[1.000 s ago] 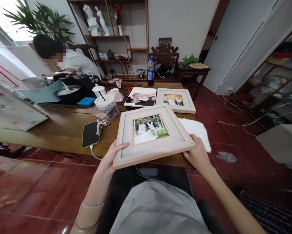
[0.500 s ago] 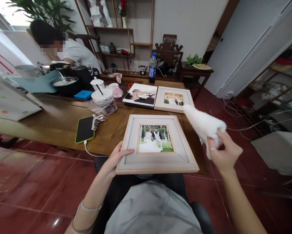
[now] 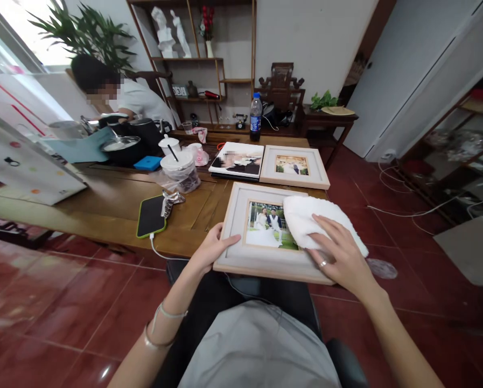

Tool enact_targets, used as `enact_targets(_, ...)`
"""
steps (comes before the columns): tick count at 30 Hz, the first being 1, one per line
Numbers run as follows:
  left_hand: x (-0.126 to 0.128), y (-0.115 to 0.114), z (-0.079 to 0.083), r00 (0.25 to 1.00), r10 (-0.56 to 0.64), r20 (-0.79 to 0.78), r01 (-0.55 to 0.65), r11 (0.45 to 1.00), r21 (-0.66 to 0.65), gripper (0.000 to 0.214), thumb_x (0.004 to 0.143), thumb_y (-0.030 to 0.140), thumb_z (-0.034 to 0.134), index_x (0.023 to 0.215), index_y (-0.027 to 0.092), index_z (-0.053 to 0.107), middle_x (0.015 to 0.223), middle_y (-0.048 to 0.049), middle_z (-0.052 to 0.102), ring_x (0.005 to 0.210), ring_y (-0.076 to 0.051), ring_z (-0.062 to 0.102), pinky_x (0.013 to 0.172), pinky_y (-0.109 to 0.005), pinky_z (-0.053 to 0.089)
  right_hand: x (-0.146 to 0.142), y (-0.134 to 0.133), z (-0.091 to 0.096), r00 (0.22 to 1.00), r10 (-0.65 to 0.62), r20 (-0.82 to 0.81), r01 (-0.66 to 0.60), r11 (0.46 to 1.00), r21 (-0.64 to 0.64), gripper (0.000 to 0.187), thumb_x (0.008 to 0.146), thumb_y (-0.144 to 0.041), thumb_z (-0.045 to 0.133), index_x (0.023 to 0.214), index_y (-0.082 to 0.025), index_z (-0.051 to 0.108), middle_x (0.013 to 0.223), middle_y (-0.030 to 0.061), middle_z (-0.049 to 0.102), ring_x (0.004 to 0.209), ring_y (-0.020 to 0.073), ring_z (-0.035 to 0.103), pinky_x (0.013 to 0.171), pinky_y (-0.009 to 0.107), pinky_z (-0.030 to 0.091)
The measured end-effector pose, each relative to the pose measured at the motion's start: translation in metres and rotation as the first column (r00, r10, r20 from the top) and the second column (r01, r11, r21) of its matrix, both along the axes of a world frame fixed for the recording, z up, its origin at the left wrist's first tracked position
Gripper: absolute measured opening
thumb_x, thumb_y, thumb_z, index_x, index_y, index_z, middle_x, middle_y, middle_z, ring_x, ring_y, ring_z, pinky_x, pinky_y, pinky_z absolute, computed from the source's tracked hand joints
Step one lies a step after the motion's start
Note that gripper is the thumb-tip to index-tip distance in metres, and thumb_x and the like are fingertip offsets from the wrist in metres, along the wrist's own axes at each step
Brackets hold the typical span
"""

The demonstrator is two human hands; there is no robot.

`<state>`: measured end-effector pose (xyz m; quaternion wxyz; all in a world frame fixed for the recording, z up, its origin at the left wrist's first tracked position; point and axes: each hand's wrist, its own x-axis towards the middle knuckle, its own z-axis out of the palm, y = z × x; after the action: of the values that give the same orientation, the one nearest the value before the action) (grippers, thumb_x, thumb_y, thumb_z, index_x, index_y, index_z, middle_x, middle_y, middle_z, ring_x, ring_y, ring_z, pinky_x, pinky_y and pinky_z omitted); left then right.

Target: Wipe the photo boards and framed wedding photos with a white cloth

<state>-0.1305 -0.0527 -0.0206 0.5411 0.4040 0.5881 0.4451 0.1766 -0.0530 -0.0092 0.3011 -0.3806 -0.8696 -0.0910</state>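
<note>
A pale wooden picture frame point(image 3: 233, 215) with a photo of two people on a swing is held tilted over my lap, its far edge by the table. My left hand point(image 3: 212, 248) grips its left side, thumb on the front and fingers underneath. Across the right part of the frame lies a white cloth point(image 3: 306, 215), covering its right border and a corner of the photo. My right hand point(image 3: 338, 253) presses on the cloth from above, fingers bent over it.
On the wooden table point(image 3: 104, 215) are a second picture frame point(image 3: 320, 167), a photo album point(image 3: 241, 156), a bottle point(image 3: 256, 118), a lidded cup point(image 3: 177, 161) in plastic, and a charging phone point(image 3: 151, 216). A co-worker point(image 3: 144, 99) sits behind pots at the far left.
My right hand has brought the cloth left, from beside the frame onto its right part, where it now lies spread. My left hand keeps its hold on the frame.
</note>
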Motion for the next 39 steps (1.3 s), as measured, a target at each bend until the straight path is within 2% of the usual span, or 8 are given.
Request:
enact_targets(6, -0.003, 0.03, -0.005, 0.967, -0.082, -0.243, 0.107, 0.99, 0.091, 0.045, 0.066, 0.041, 0.07, 0.099, 0.011, 0.062, 0.101, -0.0126, 0.069, 0.087, -0.025, 0.065, 0.071, -0.031, 0.05, -0.02, 0.02, -0.007, 0.96, -0.241, 0.145, 0.246, 0.969, -0.018, 0.024, 0.077, -0.024, 0.061, 0.101, -0.019, 0.06, 0.137, 0.0155, 0.045, 0.127, 0.0342, 0.037, 0.102, 0.054, 0.032)
enact_targets(11, -0.005, 0.036, -0.001, 0.733, 0.062, -0.678, 0.17, 0.948, 0.27, 0.035, 0.073, 0.041, 0.064, 0.093, 0.013, 0.066, 0.088, -0.0099, 0.067, 0.084, -0.026, 0.063, 0.077, -0.036, 0.049, -0.015, 0.037, -0.017, 0.963, -0.237, 0.125, 0.242, 0.97, -0.028, 0.031, 0.076, -0.021, 0.058, 0.107, -0.016, 0.06, 0.124, 0.0164, 0.055, 0.125, 0.0315, 0.041, 0.102, 0.05, 0.032)
enact_targets(13, -0.006, 0.041, -0.002, 0.666, 0.136, -0.734, 0.23, 0.898, 0.375, 0.034, 0.074, 0.036, 0.064, 0.1, 0.014, 0.065, 0.095, -0.0097, 0.064, 0.092, -0.026, 0.061, 0.086, -0.038, 0.048, -0.013, 0.039, -0.019, 0.968, -0.23, 0.102, 0.234, 0.972, -0.032, 0.03, 0.077, -0.021, 0.056, 0.106, -0.015, 0.061, 0.121, 0.0165, 0.057, 0.124, 0.031, 0.042, 0.102, 0.049, 0.033)
enact_targets(16, -0.004, 0.05, -0.007, 0.692, 0.179, -0.699, 0.327, 0.786, 0.525, 0.046, 0.075, 0.023, 0.062, 0.12, 0.014, 0.055, 0.124, -0.0127, 0.051, 0.117, -0.026, 0.05, 0.103, -0.04, 0.038, -0.013, 0.039, -0.019, 0.972, -0.224, 0.073, 0.227, 0.973, -0.034, 0.026, 0.079, -0.021, 0.053, 0.103, -0.016, 0.064, 0.121, 0.0157, 0.057, 0.123, 0.0303, 0.043, 0.101, 0.049, 0.034)
enact_targets(20, -0.002, 0.06, -0.015, 0.744, 0.04, -0.667, 0.503, 0.623, 0.598, 0.049, 0.079, 0.008, 0.046, 0.127, 0.016, 0.05, 0.148, -0.0114, 0.028, 0.139, -0.024, 0.024, 0.113, -0.044, 0.022, -0.014, 0.038, -0.019, 0.977, -0.212, 0.025, 0.213, 0.977, -0.031, 0.026, 0.079, -0.02, 0.051, 0.101, -0.017, 0.065, 0.12, 0.0147, 0.058, 0.122, 0.0294, 0.044, 0.1, 0.049, 0.034)
enact_targets(23, -0.002, 0.065, -0.018, 0.741, -0.035, -0.671, 0.573, 0.554, 0.604, 0.056, 0.076, -0.002, 0.035, 0.125, 0.018, 0.051, 0.143, -0.0091, 0.039, 0.135, -0.02, 0.032, 0.113, -0.045, 0.023, -0.015, 0.039, -0.021, 0.982, -0.187, -0.007, 0.187, 0.982, -0.041, 0.027, 0.078, -0.019, 0.05, 0.1, -0.018, 0.065, 0.121, 0.0142, 0.059, 0.12, 0.0278, 0.046, 0.102, 0.048, 0.031)
enact_targets(31, -0.004, 0.067, -0.024, 0.684, 0.005, -0.729, 0.577, 0.608, 0.545, 0.054, 0.075, -0.002, 0.035, 0.123, 0.013, 0.054, 0.139, -0.0126, 0.045, 0.133, -0.021, 0.036, 0.113, -0.046, 0.026, -0.016, 0.038, -0.022, 0.984, -0.163, -0.075, 0.156, 0.984, -0.09, 0.027, 0.079, -0.02, 0.049, 0.101, -0.019, 0.065, 0.121, 0.0129, 0.06, 0.119, 0.0261, 0.049, 0.103, 0.05, 0.03)
enact_targets(39, -0.007, 0.065, -0.026, 0.726, -0.03, -0.687, 0.537, 0.648, 0.54, 0.048, 0.08, 0.004, 0.035, 0.123, 0.015, 0.055, 0.138, -0.0106, 0.047, 0.134, -0.02, 0.035, 0.114, -0.044, 0.024, -0.018, 0.037, -0.018, 0.985, -0.145, -0.094, 0.135, 0.985, -0.103, 0.029, 0.078, -0.019, 0.049, 0.102, -0.023, 0.065, 0.115, 0.0082, 0.064, 0.116, 0.0261, 0.051, 0.103, 0.05, 0.029)
